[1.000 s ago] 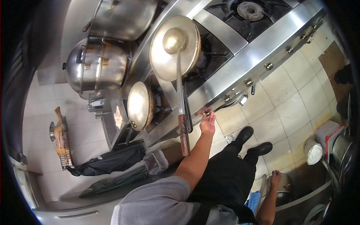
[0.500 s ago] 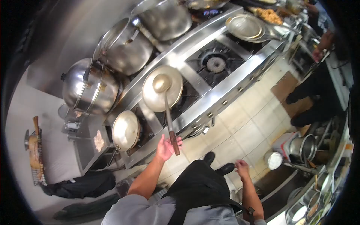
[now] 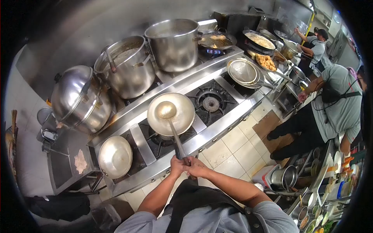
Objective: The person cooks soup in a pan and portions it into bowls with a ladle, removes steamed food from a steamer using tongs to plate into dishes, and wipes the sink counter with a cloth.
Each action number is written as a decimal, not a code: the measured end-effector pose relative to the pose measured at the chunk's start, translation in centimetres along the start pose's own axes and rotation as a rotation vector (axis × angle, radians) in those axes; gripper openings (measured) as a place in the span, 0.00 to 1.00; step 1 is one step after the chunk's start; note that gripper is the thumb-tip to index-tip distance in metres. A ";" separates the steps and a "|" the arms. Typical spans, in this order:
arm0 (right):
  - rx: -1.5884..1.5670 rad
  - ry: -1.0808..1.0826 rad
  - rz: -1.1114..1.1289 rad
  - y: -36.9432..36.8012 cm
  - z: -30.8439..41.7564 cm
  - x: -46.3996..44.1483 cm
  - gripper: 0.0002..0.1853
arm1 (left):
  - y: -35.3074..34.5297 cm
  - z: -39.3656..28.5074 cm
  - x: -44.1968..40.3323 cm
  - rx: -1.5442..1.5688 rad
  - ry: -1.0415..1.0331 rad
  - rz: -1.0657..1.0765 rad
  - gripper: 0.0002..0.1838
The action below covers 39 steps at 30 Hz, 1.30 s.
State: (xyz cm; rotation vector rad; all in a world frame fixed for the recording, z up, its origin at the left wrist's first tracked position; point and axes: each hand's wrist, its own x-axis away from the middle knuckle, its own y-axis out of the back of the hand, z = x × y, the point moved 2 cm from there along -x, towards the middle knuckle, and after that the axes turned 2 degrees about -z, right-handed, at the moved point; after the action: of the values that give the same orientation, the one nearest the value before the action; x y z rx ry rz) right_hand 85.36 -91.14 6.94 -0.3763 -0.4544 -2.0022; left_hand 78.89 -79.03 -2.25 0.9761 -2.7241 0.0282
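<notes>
A round metal pan (image 3: 153, 116) stands over a burner in front of me, and the bowl of a long-handled ladle (image 3: 167, 110) rests in it. The ladle's shaft points toward my body. My left hand (image 3: 177, 166) is closed at the handle. Right beside it, touching it, my right hand (image 3: 197, 168) is also closed around the handle area. The fingers overlap, so which part each one grips is partly hidden. The wooden handle end shows just below my hands.
Another pan (image 3: 115, 157) sits to the left. Behind are large steel pots (image 3: 173, 46) and a domed steamer (image 3: 79, 99). Strainers (image 3: 244, 72) lie beyond a bare burner (image 3: 211, 103). A co-worker (image 3: 336, 105) stands at right, near a counter of containers (image 3: 311, 200).
My right hand has come from my right side to join the left at the handle. My left hand has closed. The camera view has tilted up, showing more of the co-workers.
</notes>
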 end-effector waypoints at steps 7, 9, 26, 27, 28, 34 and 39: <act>-0.285 -0.077 -0.157 8.3 3.9 2.3 0.19 | -7.4 -7.8 -4.2 -0.176 0.043 0.118 0.03; -0.312 -0.047 -0.185 11.8 2.2 3.3 0.20 | -9.9 -7.2 -6.1 -0.024 0.216 0.261 0.03; 0.603 0.792 -0.612 40.6 21.7 -6.3 0.22 | -28.7 -3.7 -11.1 0.058 0.502 0.517 0.28; 0.546 0.760 -0.593 42.2 23.5 -9.7 0.21 | -27.8 -4.2 -11.7 -0.066 0.470 0.690 0.33; 0.810 0.726 -0.690 42.3 27.0 -10.9 0.20 | -26.4 -4.7 -11.8 -0.202 0.431 0.574 0.31; 1.210 0.816 -0.735 47.2 35.8 -29.9 0.18 | -10.8 -4.9 -4.4 0.163 0.290 -0.080 0.25; 1.290 0.854 -0.722 48.5 37.9 -37.7 0.16 | 1.9 2.2 10.6 0.365 0.450 -0.783 0.14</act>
State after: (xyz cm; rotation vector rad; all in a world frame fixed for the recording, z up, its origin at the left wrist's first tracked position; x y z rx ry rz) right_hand 148.08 -64.62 30.93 1.5345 -1.2566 -1.8103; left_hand 69.31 -84.43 -1.77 1.8092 -1.8215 0.5378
